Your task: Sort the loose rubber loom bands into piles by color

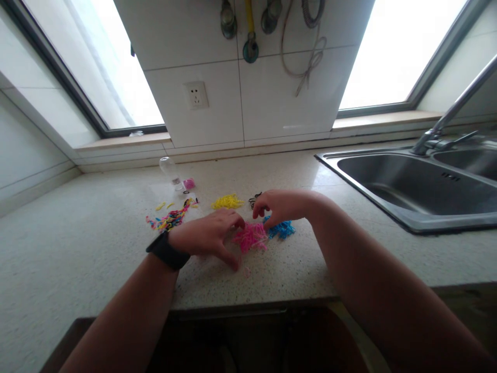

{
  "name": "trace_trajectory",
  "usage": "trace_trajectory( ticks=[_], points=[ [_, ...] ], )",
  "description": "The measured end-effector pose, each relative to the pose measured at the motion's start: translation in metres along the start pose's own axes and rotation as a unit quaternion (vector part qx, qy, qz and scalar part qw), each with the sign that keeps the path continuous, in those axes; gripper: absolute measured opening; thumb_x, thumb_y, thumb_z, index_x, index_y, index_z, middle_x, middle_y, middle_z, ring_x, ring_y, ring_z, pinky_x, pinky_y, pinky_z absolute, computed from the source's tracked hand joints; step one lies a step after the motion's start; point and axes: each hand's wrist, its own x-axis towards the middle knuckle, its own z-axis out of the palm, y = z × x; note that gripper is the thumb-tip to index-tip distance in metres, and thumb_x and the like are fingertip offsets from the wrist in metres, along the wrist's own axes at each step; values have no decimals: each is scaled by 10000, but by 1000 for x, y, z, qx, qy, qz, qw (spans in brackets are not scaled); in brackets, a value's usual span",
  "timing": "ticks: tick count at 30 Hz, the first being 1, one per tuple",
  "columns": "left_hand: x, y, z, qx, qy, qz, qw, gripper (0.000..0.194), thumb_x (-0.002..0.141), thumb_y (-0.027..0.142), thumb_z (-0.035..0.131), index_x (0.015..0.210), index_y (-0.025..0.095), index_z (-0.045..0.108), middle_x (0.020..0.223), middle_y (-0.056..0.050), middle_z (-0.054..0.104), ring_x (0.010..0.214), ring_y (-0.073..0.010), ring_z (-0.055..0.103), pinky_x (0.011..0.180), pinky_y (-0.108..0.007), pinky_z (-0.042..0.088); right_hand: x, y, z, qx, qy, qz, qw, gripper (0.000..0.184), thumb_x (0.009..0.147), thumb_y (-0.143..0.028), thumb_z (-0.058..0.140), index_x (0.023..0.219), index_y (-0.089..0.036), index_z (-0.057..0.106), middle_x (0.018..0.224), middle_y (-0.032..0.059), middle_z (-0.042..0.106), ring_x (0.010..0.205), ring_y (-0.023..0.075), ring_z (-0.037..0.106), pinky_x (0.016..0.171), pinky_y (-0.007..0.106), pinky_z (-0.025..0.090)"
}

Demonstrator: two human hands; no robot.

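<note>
Small rubber bands lie in colour piles on the counter. My left hand, with a black band on its wrist, is at the left edge of the pink rubber bands. Its thumb and fingers are apart, and no held band shows. Above the blue rubber bands is my right hand, fingers bent and thumb apart from them, with nothing visible in it. It partly hides the black rubber bands. Yellow rubber bands sit behind my left hand. Mixed-colour rubber bands spread out to its left.
A clear bottle lies at the back left beside a pink cap. To the right, a steel sink with a faucet is set into the speckled counter. A socket and pipe valves are on the tiled wall.
</note>
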Motion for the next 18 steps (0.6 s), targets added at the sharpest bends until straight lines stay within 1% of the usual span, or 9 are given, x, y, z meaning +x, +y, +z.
trace_trajectory(
  ticks=[3, 6, 9, 13, 15, 18],
  points=[
    [1, -1, 1, -5, 27, 3, 1000, 721, 664, 678, 752, 1168, 193, 578, 1160, -92, 585, 1070, -271, 535, 967, -400, 412, 4, -4, 4, -8, 8, 0, 1000, 348, 733, -289, 719, 1063, -182, 747, 969, 74, 719, 856, 189, 631, 753, 298, 462],
    [2, -3, 2, -11, 54, 20, 998, 724, 690, 647, 752, 1231, 206, 557, 1223, -104, 573, 1133, -283, 521, 1009, -424, 401, 2, -5, 1, 12, 11, -7, 1000, 315, 780, -315, 684, 1059, -182, 742, 976, 73, 723, 850, 179, 633, 749, 289, 460],
    [4, -4, 3, -22, 62, 37, 997, 780, 691, 626, 767, 1314, 227, 521, 1316, -113, 550, 1219, -292, 497, 1066, -438, 374, -7, -4, -7, 23, -5, -4, 1000, 382, 776, -361, 694, 1110, -176, 724, 1033, 79, 715, 892, 188, 634, 761, 286, 460],
    [9, -3, 6, -33, 57, 58, 996, 802, 724, 603, 757, 1385, 242, 482, 1403, -118, 522, 1313, -293, 453, 1130, -448, 324, -15, -8, -12, -10, -46, 42, 998, 522, 707, -432, 755, 1170, -198, 702, 1125, 82, 691, 926, 217, 627, 757, 310, 454],
    [12, 0, 7, -39, 51, 69, 996, 806, 736, 592, 755, 1407, 247, 471, 1425, -115, 513, 1330, -287, 443, 1144, -442, 312, -15, -12, -10, -31, -60, 51, 996, 520, 681, -447, 775, 1132, -196, 714, 1073, 80, 698, 893, 221, 624, 726, 316, 446],
    [17, 5, 8, -53, 44, 84, 994, 793, 743, 564, 764, 1417, 256, 483, 1422, -113, 524, 1303, -287, 472, 1129, -445, 337, -12, -19, -5, -65, -66, 51, 994, 430, 656, -422, 791, 1008, -182, 736, 924, 69, 701, 806, 212, 610, 665, 317, 427]
  ],
)
